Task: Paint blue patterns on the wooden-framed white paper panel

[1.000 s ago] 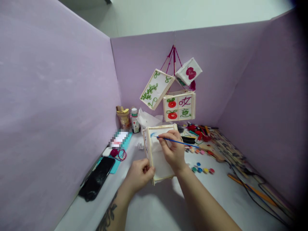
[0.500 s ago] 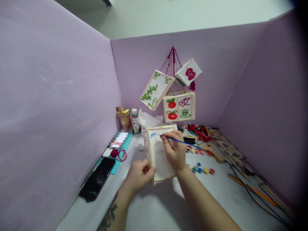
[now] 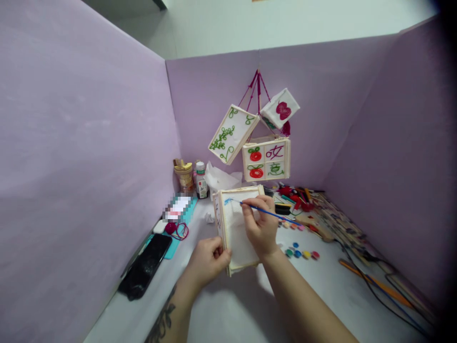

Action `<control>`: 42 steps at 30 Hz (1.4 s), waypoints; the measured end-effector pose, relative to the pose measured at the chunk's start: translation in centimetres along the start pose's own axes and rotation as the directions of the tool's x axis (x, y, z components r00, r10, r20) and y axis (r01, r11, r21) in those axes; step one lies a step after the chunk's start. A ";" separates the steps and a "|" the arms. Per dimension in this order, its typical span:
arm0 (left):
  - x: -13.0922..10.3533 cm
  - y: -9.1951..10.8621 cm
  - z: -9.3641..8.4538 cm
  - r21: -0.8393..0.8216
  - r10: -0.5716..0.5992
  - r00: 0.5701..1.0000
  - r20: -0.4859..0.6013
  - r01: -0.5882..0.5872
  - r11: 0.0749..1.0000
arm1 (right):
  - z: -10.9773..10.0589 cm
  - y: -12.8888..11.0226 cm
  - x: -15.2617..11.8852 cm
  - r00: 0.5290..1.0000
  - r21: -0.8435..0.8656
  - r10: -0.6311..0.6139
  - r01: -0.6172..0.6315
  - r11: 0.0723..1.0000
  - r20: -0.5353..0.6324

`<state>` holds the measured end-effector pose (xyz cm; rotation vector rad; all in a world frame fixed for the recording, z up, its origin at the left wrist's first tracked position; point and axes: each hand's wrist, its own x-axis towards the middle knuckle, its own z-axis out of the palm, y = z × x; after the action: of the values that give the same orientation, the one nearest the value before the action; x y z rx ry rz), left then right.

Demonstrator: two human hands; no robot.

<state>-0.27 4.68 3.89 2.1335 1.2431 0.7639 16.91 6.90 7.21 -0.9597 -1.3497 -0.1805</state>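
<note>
A white paper lantern (image 3: pixel 240 245) with a pale wooden frame stands tilted before me. My left hand (image 3: pixel 210 257) is closed on its lower left edge, thumb on the front. In my right hand (image 3: pixel 260 227) a thin blue paintbrush (image 3: pixel 280 216) is pinched near its bristle end, the handle pointing right. Its tip is at a small blue paint patch (image 3: pixel 227 201) in the upper left of the paper; whether it touches, I cannot tell. The lantern's left side bears dark and reddish marks. My right hand hides part of its right edge.
Painted lanterns (image 3: pixel 266 159) hang behind on magenta cords. Small paint pots (image 3: pixel 297 254) sit to the right, near sticks, cables and an orange-handled tool (image 3: pixel 374 281). On the left lie a black phone (image 3: pixel 146 267) and magenta yarn (image 3: pixel 171 228); a bottle (image 3: pixel 201 181) stands further back.
The brush tip has shifted slightly right, and the blue patch looks a little fuller. The brush handle slopes a bit more downward. My left hand keeps its hold on the lantern.
</note>
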 end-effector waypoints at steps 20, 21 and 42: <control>-0.1 -0.1 -0.1 0.007 0.010 1.000 -0.003 -0.010 1.000 | 0.0 -0.2 0.1 0.998 0.010 -0.005 0.005 1.000 0.057; -0.1 -0.1 -0.1 0.008 0.013 1.000 -0.002 -0.013 1.000 | -0.1 -0.2 0.2 0.999 -0.003 0.001 -0.001 1.000 0.050; 0.4 0.7 -0.6 0.127 0.086 0.994 -0.062 -0.078 0.989 | -17.4 10.1 -7.0 0.859 -0.311 0.473 -0.403 0.861 0.196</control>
<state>-0.09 4.87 4.88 2.2887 1.2749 0.8189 34.13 -1.28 -2.32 -1.5387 -1.3271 0.1353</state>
